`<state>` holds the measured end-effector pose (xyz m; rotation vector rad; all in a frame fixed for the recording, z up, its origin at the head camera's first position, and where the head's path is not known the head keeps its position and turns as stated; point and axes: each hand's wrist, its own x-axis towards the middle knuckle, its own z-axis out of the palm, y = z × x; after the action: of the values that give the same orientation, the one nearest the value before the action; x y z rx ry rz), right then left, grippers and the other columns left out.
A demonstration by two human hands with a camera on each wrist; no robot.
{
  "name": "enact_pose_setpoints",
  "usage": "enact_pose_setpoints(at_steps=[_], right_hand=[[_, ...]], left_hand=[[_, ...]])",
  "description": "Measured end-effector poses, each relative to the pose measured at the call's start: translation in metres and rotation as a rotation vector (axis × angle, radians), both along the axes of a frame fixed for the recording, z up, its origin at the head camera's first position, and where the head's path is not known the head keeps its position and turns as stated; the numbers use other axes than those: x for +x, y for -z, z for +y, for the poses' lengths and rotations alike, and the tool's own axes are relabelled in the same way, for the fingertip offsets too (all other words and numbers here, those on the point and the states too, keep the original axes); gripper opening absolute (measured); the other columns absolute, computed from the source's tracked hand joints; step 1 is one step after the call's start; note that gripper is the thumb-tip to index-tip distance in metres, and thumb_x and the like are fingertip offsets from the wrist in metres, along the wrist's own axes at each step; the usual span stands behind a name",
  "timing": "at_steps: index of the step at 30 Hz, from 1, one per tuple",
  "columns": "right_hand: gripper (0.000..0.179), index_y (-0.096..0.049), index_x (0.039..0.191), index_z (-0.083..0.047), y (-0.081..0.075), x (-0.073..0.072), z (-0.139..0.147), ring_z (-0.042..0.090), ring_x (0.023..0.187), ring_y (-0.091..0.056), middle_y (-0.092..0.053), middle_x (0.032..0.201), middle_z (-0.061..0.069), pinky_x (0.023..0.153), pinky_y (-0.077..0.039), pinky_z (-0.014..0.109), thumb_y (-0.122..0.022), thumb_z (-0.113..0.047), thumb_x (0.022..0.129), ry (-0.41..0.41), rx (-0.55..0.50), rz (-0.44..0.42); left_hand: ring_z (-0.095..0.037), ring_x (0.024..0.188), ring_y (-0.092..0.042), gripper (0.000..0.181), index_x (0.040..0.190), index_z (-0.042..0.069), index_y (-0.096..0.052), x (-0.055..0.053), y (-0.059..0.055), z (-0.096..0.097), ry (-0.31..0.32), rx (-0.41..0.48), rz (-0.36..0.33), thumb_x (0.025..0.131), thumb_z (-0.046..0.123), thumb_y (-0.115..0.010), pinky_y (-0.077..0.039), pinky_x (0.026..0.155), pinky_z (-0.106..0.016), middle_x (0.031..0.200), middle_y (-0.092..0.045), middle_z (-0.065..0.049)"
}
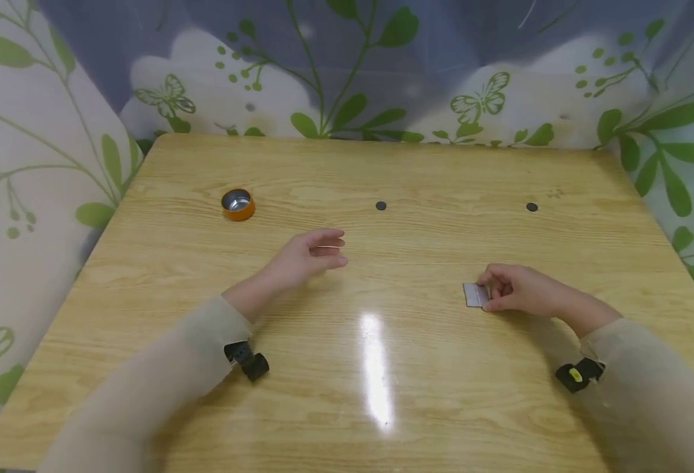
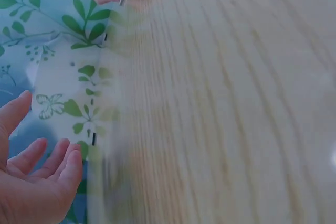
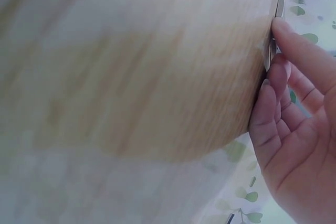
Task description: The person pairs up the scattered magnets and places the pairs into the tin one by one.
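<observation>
My right hand (image 1: 522, 290) is low at the table's right half, its thumb and fingers pinching a small flat grey piece (image 1: 471, 295). That piece looks square-edged, with a pale line across its middle; the fingers cover its right end. Seen edge-on in the right wrist view, the grey piece (image 3: 280, 8) is thin, lying close against the wood. My left hand (image 1: 306, 258) hovers over the left-middle of the table, fingers loosely spread and nothing in them. In the left wrist view the left hand (image 2: 44, 177) shows its palm and parted fingers.
A small orange bowl (image 1: 238, 209) with a shiny metal inside stands at the back left of the wooden table (image 1: 323, 368). Two dark round discs (image 1: 381, 205) lie toward the back, one mid-table and one at the right. Leaf-patterned cloth (image 1: 352, 79) hangs behind.
</observation>
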<state>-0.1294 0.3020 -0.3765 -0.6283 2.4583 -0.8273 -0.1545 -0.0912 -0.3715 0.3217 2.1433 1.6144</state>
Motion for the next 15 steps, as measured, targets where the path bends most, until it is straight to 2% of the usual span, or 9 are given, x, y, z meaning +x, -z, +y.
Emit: enact_pose_setpoints(at_steps=[3, 8, 15], right_hand=[[0.029, -0.057, 0.102, -0.003, 0.001, -0.001, 0.000, 0.008, 0.066, -0.048, -0.053, 0.072, -0.004, 0.061, -0.043, 0.023, -0.073, -0.009, 0.079, -0.002, 0.002, 0.002], [0.029, -0.058, 0.103, -0.003, 0.001, -0.001, 0.001, 0.008, 0.066, -0.048, -0.053, 0.072, -0.004, 0.061, -0.043, 0.023, -0.073, -0.010, 0.080, -0.002, -0.001, 0.004], [0.029, -0.057, 0.103, -0.003, 0.000, 0.001, 0.000, 0.008, 0.066, -0.048, -0.053, 0.073, -0.003, 0.060, -0.042, 0.023, -0.073, -0.011, 0.080, 0.005, -0.007, 0.007]], left_hand=[[-0.028, 0.121, -0.048, 0.055, 0.137, 0.000, -0.042, 0.000, 0.003, -0.006, -0.024, 0.023, 0.003, 0.088, 0.013, -0.065, -0.041, 0.098, -0.039, 0.133, -0.049, -0.017], [-0.028, 0.122, -0.047, 0.057, 0.139, 0.000, -0.040, 0.000, 0.004, -0.013, -0.067, 0.030, 0.005, 0.089, 0.013, -0.064, -0.040, 0.098, -0.040, 0.134, -0.048, -0.017], [-0.024, 0.122, -0.047, 0.061, 0.141, 0.005, -0.039, 0.001, 0.008, -0.034, -0.201, -0.004, -0.006, 0.089, 0.021, -0.065, -0.039, 0.100, -0.040, 0.135, -0.048, -0.012]])
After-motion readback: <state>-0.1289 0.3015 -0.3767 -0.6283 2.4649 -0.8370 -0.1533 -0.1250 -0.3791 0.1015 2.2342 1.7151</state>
